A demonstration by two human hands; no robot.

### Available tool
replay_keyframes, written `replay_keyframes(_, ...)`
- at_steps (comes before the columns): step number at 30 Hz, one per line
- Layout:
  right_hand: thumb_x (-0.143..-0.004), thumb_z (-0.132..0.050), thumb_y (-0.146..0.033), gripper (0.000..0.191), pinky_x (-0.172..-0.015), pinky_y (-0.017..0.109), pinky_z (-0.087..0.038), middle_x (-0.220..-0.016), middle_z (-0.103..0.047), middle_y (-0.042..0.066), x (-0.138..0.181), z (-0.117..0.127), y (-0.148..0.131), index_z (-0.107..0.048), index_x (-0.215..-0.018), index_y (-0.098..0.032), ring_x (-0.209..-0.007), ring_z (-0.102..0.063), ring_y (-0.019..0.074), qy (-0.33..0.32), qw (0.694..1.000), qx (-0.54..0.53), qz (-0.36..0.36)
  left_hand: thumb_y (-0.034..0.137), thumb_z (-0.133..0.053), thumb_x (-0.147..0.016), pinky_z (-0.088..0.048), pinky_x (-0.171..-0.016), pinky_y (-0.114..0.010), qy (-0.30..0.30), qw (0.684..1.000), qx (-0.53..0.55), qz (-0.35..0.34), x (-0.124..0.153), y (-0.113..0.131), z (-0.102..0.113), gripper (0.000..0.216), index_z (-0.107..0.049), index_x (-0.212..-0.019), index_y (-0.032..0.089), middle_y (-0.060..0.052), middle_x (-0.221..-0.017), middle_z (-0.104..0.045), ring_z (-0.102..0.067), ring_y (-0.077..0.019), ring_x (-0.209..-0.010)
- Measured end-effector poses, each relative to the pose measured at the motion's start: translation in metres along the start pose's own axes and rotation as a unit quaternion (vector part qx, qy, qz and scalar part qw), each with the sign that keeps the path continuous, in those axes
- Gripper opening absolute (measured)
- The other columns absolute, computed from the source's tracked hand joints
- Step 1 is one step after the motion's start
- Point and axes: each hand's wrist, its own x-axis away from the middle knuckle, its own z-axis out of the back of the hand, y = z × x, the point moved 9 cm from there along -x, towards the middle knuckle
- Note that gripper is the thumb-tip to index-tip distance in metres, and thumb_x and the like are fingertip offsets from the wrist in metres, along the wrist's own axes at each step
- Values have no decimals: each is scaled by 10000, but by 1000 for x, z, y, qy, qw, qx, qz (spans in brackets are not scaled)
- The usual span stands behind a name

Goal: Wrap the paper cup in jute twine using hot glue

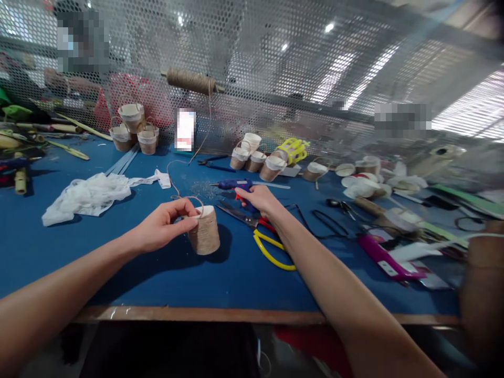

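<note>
Between its thumb and fingers, my left hand [173, 223] pinches the rim of a small twine-wrapped cup [205, 234], white inside and slightly tilted above the table. A strand of twine [176, 184] runs from the cup's rim back up to a twine spool [191, 81] on the mesh. My right hand [258, 198] is closed around a blue hot glue gun [236, 185] with a red trigger, its nozzle pointing left and a clear glue stick [271, 186] out the back. Scissors [271, 247] with yellow and red handles lie under my right forearm.
Small twine buckets [132, 115] stand at the back left, more cups [272, 167] at the back centre. White fabric [92, 191] lies left, pliers [216, 164] behind the glue gun. A purple tool [388, 257] and clutter fill the right. A perforated metal screen [252, 58] borders the table [244, 283].
</note>
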Motion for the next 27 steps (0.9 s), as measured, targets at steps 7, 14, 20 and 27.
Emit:
replay_keyframes(7, -844, -544, -291, 203, -837, 401, -444, -1093, -577, 98, 2, 5, -23, -602, -977, -149, -984, -548, 213, 75, 987, 120, 79, 304, -547, -786, -361, -668, -265, 3, 1000, -8, -1, 0, 3, 1, 174, -485, -735, 151, -2, -754, -508, -462, -116, -687)
replay_keyframes(14, -878, -411, -426, 356, -793, 262, -432, -898, -671, 25, 83, -23, -101, -672, -796, -198, -866, -595, 146, -56, 952, 40, 299, 296, -573, -777, -377, -653, -251, -27, 999, 20, 12, 2, 6, -6, 183, -502, -711, 140, -6, -741, -531, -476, -114, -679)
replay_keyframes(20, -733, -598, -293, 145, -646, 257, -444, -787, -635, 32, 113, -34, -113, -592, -751, -150, -687, -555, 123, -127, 933, -140, 306, 282, -600, -767, -391, -633, -243, -34, 998, 35, 24, 3, 3, -7, 178, -523, -715, 130, 5, -702, -530, -478, -106, -656)
replay_keyframes(27, -715, -616, -293, 126, -673, 261, -423, -738, -599, 3, 116, 0, -85, -576, -692, -176, -683, -530, 116, -23, 939, -222, 263, 331, -621, -761, -404, -649, -255, -31, 994, 91, 45, 4, 4, -6, 227, -513, -721, 135, -33, -784, -601, -530, -124, -693)
